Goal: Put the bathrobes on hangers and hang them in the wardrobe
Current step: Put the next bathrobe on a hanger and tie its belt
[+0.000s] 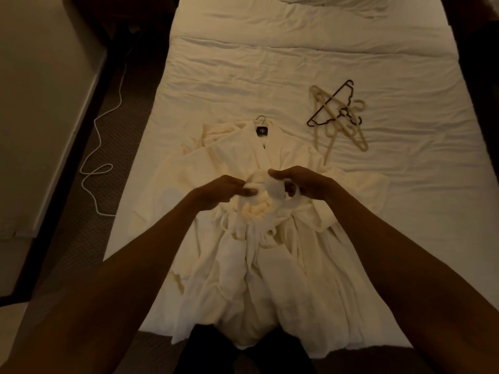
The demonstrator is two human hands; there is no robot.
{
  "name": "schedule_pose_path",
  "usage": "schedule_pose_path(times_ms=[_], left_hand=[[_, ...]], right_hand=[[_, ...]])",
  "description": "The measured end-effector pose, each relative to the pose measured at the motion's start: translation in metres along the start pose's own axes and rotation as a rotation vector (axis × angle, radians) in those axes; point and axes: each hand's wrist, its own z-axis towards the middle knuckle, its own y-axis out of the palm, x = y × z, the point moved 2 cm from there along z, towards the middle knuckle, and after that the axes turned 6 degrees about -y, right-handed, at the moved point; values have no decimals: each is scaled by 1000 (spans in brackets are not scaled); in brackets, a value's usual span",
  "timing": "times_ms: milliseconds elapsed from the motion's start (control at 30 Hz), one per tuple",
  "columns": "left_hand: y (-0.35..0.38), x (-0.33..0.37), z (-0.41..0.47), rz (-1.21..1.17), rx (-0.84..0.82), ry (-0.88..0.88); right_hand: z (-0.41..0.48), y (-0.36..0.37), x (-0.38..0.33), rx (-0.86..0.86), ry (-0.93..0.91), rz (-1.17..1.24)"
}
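A white bathrobe (243,157) lies spread on the bed with its collar toward the far end. A hanger sits inside it, and only the metal hook (261,120) shows above the collar. At the robe's waist my left hand (226,190) pinches one part of the white belt (270,184). My right hand (302,184) grips another part of the belt just to the right. Both hands are over the middle of the robe, and a loose knot of belt bunches under them.
A pile of spare hangers (337,114), one dark and several cream, lies on the bed (297,49) to the right of the robe. A white cable (100,147) trails on the dark carpet left of the bed. A pale wall panel (40,103) stands at far left.
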Motion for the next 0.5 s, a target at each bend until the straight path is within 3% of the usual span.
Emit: schedule_pose_path(times_ms=[100,233,367,500], left_hand=[[-22,-4,-19,-191,-27,-38],[-48,-28,-38,-474,48,-69],[-57,-55,-50,-322,40,-208],[-76,-99,-51,-194,264,-241]], right_hand=[[-9,-14,2,206,-22,-325],[-24,-29,14,331,-53,-360],[-33,-33,31,406,-100,-514],[-35,-35,62,530,22,-630]])
